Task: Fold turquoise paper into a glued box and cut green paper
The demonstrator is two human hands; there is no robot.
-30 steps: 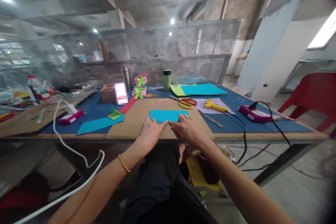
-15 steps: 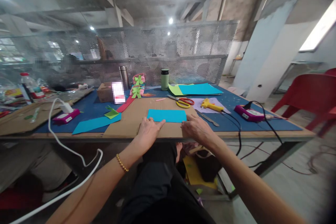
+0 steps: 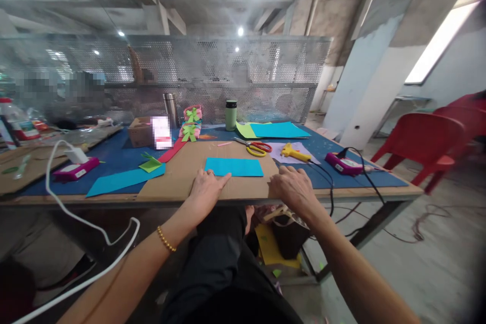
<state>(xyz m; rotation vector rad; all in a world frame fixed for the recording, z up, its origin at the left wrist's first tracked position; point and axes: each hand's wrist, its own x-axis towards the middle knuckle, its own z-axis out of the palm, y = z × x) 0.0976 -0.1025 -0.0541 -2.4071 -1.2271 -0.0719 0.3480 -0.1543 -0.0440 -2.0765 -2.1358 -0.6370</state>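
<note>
A folded-looking blue rectangle of paper or foam sheet (image 3: pixel 234 167) lies flat on the brown cardboard (image 3: pixel 243 191) in front of me. My left hand (image 3: pixel 207 186) rests at its lower left corner, index finger stretched along the near edge, pressing it down. To the right of the sheet, apart from it, my right hand (image 3: pixel 292 186) is lowered to the cardboard's edge with fingers curled under. It covers the spot where a flat metal tool lay; what is under the fingers is hidden. Red-and-yellow-handled scissors (image 3: pixel 257 150) and a yellow glue gun (image 3: pixel 294 152) lie beyond.
A blue strip (image 3: pixel 121 180) and green piece (image 3: pixel 150 164) lie left. Behind are a decorated pink item (image 3: pixel 191 126), green bottle (image 3: pixel 231 115) and blue sheets (image 3: pixel 279 130). Purple power boxes (image 3: pixel 77 169) (image 3: pixel 343 163) sit at both sides, with trailing cables.
My right hand has left the blue sheet's right corner and moved right, over the flat metal tool. My left hand stays on the sheet. The whole view has shifted slightly.
</note>
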